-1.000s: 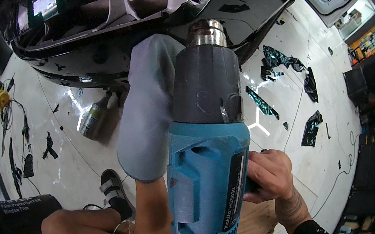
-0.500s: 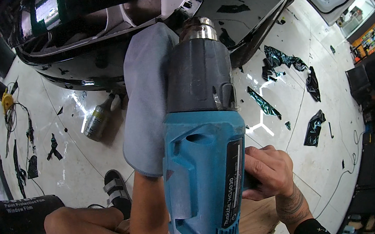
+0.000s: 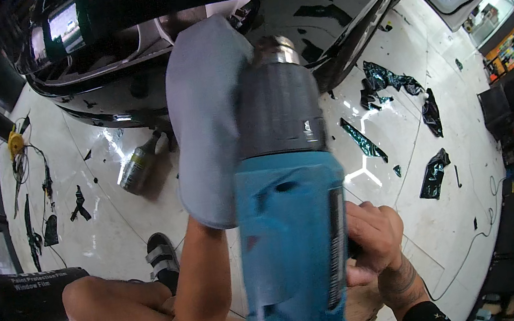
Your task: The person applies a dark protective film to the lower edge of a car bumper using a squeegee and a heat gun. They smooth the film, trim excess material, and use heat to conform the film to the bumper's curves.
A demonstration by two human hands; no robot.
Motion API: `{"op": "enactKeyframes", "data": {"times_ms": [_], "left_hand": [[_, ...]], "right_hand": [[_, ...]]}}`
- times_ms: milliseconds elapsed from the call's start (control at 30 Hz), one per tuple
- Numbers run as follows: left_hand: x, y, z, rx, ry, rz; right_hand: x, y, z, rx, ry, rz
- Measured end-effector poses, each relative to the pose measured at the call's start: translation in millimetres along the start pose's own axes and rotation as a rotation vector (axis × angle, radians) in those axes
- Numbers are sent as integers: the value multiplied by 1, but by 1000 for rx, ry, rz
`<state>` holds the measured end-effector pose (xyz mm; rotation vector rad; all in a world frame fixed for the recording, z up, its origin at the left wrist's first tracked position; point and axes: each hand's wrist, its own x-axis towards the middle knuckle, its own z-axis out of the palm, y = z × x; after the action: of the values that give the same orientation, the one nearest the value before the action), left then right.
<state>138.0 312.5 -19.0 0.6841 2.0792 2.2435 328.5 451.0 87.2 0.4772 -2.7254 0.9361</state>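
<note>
1. In the head view, the heat gun [image 3: 293,233] stands upright in the middle. Its body is blue and slightly blurred, with a dark grey front barrel and a shiny metal nozzle [image 3: 280,48] pointing away from the person.
2. The right hand [image 3: 375,236] has its fingers wrapped round the gun's handle, which is mostly hidden behind them.
3. A smooth grey mitt [image 3: 205,128] covers the left hand, so whether that hand is open or closed cannot be told. The mitt lies just left of the gun, its upper end in front of the black bumper [image 3: 132,86]; contact with it cannot be judged.
4. The gun overlaps the mitt's right edge and hides part of the person's lap.
5. Beyond the mitt, the bumper shows a wide opening with pale ribs inside.
6. A bottle [image 3: 138,168] lies on the pale tiled floor [image 3: 122,241], left of the mitt.
7. Shiny dark scraps [image 3: 435,174] lie scattered to the right.
8. A sandal [image 3: 163,258] is at lower left, near a black box [image 3: 38,309].
</note>
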Motion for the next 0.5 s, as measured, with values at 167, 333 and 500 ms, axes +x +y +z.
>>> {"op": "enactKeyframes", "data": {"times_ms": [167, 333, 500], "left_hand": [[17, 0, 35, -59, -19, 17], [23, 7, 61, -78, -19, 39], [23, 2, 60, -64, -27, 42]], "right_hand": [[-70, 24, 33, 289, 363, 292], [-141, 63, 64, 119, 696, 571], [-103, 65, 54, 652, 672, 828]]}}
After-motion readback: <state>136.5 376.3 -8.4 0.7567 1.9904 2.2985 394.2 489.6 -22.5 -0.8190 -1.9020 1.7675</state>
